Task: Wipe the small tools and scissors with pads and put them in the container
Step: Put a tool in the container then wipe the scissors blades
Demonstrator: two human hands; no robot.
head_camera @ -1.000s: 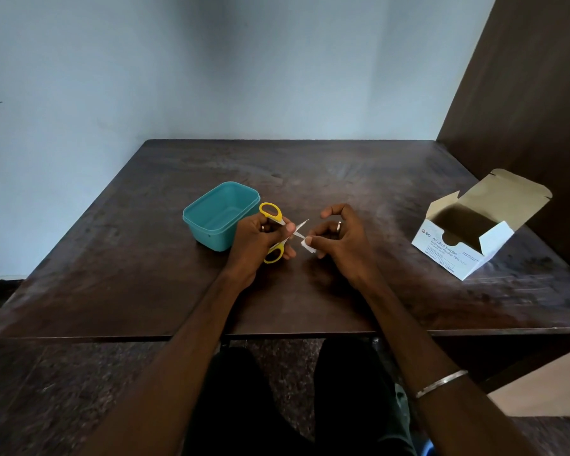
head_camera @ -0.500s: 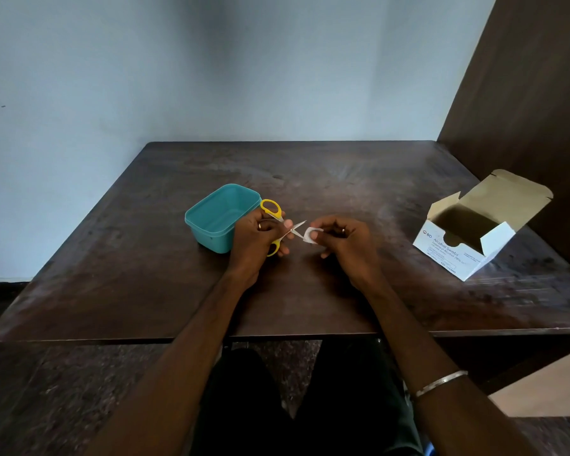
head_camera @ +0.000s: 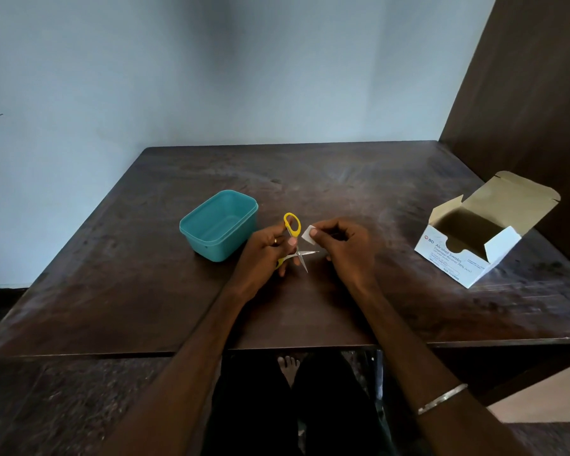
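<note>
The left hand is gripping yellow-handled scissors with blades spread apart above the table, while the right hand is pinching a small white pad just beside them. Just beyond the left hand, a teal container is sitting open, and an open swab box is standing well to the right.

Left hand: fingers curled around yellow-handled small scissors, blades spread.
Right hand: pinches small white square pad.
</note>
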